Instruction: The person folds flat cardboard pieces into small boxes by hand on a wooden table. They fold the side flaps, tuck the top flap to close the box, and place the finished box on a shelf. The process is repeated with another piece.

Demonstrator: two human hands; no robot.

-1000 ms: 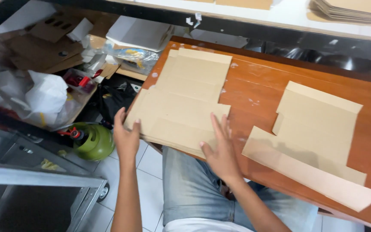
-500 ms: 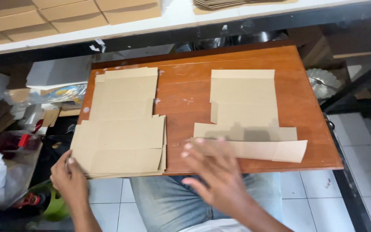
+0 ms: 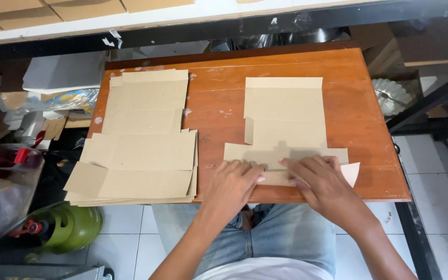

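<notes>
Now both hands, left hand (image 3: 233, 182) and right hand (image 3: 320, 181), are pressing flat on the blank (image 3: 285, 119), having left the stack (image 3: 138, 140); folding beginning.

Bare forearms, blue jeans (image 3: 265, 233), white shirt (image 3: 265, 269).

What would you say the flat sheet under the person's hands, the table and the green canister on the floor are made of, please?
The flat sheet looks like plain brown cardboard: matte, with scored fold lines and cut flaps. The table seems to be wood with a reddish-brown varnish; grain and scuffs show. The green canister appears to be painted metal, judging by its smooth, slightly glossy curve, though plastic cannot be ruled out.
</notes>
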